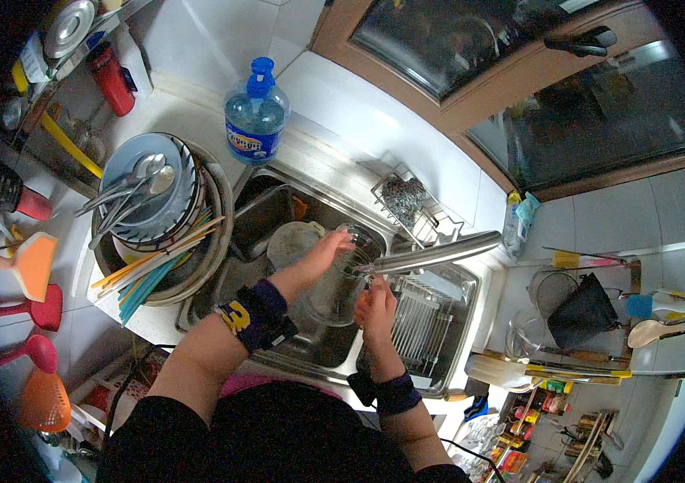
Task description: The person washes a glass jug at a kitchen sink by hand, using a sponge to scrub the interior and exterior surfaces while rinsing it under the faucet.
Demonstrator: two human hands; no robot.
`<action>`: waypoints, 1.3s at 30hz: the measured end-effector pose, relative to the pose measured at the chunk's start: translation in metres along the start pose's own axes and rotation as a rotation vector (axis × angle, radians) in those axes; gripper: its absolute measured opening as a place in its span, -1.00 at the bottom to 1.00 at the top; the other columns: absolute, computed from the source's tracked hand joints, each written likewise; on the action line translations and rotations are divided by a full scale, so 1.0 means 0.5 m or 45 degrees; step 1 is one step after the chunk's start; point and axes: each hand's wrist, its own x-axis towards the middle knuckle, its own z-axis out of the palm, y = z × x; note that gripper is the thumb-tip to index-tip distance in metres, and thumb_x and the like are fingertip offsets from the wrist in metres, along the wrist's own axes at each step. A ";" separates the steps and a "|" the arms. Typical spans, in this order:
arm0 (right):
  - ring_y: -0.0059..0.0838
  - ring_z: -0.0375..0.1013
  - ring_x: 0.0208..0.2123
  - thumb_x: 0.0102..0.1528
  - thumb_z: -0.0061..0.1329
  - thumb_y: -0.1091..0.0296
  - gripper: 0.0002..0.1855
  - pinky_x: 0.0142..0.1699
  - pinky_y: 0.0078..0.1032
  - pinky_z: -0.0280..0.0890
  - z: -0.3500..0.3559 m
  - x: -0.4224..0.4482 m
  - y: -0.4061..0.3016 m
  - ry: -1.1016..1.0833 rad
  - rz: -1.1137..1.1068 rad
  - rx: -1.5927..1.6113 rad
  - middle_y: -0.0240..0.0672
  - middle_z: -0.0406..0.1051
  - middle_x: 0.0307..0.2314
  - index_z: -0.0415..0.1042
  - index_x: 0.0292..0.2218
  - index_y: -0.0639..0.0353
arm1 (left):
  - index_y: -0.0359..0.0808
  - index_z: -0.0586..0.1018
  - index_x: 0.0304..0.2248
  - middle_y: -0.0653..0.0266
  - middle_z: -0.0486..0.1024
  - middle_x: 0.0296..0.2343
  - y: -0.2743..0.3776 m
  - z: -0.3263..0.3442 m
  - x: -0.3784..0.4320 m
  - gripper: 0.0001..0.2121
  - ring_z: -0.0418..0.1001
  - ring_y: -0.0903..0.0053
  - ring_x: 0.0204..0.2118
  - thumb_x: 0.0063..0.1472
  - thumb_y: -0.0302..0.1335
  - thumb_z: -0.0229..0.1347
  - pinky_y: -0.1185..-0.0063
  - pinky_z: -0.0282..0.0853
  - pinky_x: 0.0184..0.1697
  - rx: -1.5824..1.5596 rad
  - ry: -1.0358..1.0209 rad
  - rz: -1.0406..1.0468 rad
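Observation:
A clear see-through container (335,296) is tilted over the left basin of a steel sink (318,360). My right hand (376,308) has its fingers curled at the container's right side, just below the steel faucet spout (439,252), and appears to grip it. My left hand (325,249) reaches across the container's upper left side, fingers stretched toward the rim; whether it grips is hidden. Behind my left hand, a pale round lidlike item (291,241) lies in the basin. Dark bands circle both wrists.
On the left counter, a large basin (225,241) holds stacked bowls (161,157), spoons (149,181) and chopsticks (161,265). A blue-capped detergent bottle (256,121) stands behind the sink. A wire rack (421,326) occupies the right basin; a scouring pad (403,199) sits in a wire holder.

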 end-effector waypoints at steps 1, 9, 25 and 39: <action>-0.72 -0.05 -0.84 0.08 -0.33 0.14 -0.73 -0.76 -0.70 -0.15 -0.003 -0.002 0.001 -0.004 -0.019 0.001 -0.54 -0.02 -0.84 0.18 -0.37 0.17 | -0.38 0.29 -0.12 0.20 0.38 -0.23 0.000 -0.006 0.008 -0.53 0.29 0.41 -0.14 0.16 -0.14 -0.29 0.54 0.04 -0.03 -0.123 -0.059 -0.054; -0.77 -0.03 -0.81 0.10 -0.31 0.27 -0.52 -0.72 -0.75 -0.09 -0.016 -0.007 0.008 -0.161 -0.219 -0.204 -0.57 0.01 -0.81 0.01 0.01 0.31 | -0.43 0.39 -0.24 0.11 0.41 -0.29 -0.019 -0.031 0.042 -0.71 0.36 0.46 -0.21 0.14 -0.37 -0.14 0.60 0.21 -0.09 -0.513 -0.257 -0.091; -0.71 -0.16 -0.83 0.04 -0.33 0.12 -0.68 -0.74 -0.68 -0.24 -0.019 0.037 -0.035 -0.147 0.214 0.139 -0.56 -0.11 -0.83 0.08 -0.66 0.06 | -0.34 0.29 -0.09 0.26 0.35 -0.19 -0.091 -0.078 0.015 -0.53 0.21 0.49 -0.07 0.21 -0.13 -0.36 0.52 0.16 -0.09 -0.330 -0.390 0.030; -0.72 -0.04 -0.78 0.02 -0.32 0.08 -0.64 -0.73 -0.73 -0.10 -0.087 0.118 0.037 -0.295 1.081 1.673 -0.57 -0.03 -0.81 0.12 -0.57 0.23 | -0.08 0.06 0.04 0.20 0.14 -0.04 -0.074 -0.120 -0.070 -0.41 0.20 0.25 -0.07 0.09 0.07 -0.28 0.21 0.18 -0.12 -1.089 -0.403 -0.511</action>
